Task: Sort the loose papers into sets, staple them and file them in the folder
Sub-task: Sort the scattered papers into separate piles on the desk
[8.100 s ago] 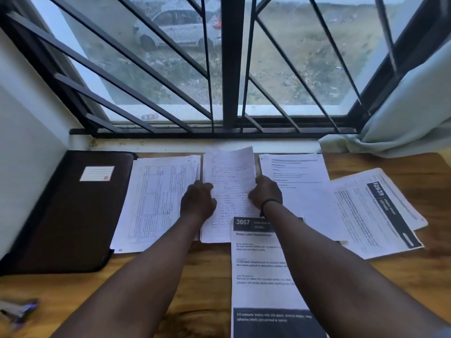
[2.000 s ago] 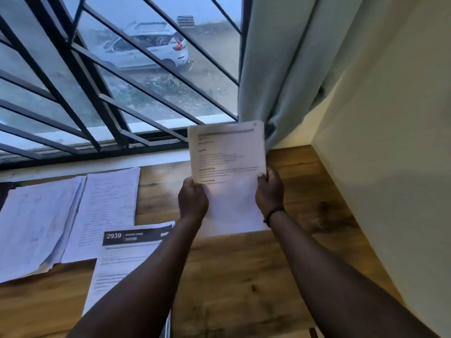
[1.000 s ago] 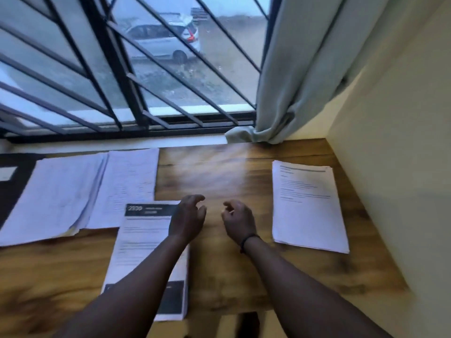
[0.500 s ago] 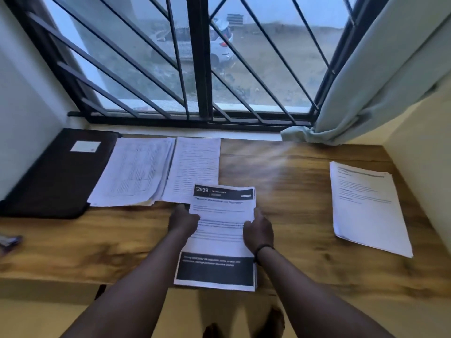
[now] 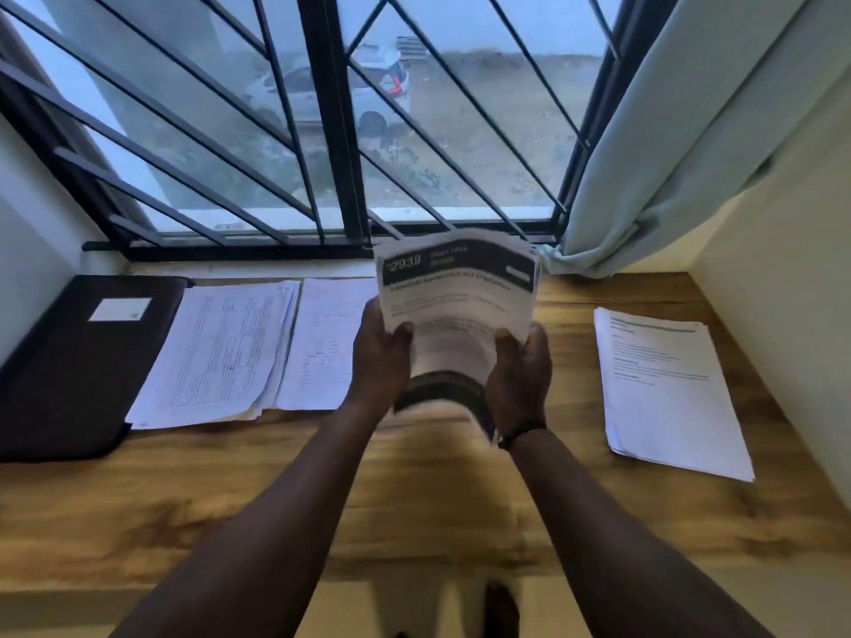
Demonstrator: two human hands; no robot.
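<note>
I hold a sheaf of papers with a black "2939" header (image 5: 458,287) upright above the middle of the wooden desk (image 5: 414,513). My left hand (image 5: 380,356) grips its left edge and my right hand (image 5: 520,366) grips its right edge; the sheaf's lower end is blurred. A black folder (image 5: 69,361) with a white label lies at the far left. Beside it lie a stack of table-printed sheets (image 5: 225,352) and a handwritten sheet (image 5: 329,343). Another white printed set (image 5: 663,384) lies at the right.
A barred window (image 5: 331,131) runs along the back of the desk. A pale curtain (image 5: 681,145) hangs at the right, its hem touching the desk's back corner. Walls close in on the left and right. The desk's front edge is near my body.
Half a second ago the "2939" sheaf lay flat on the desk under my hands; now both hands have lifted it upright off the desk. One second ago my hands held nothing.
</note>
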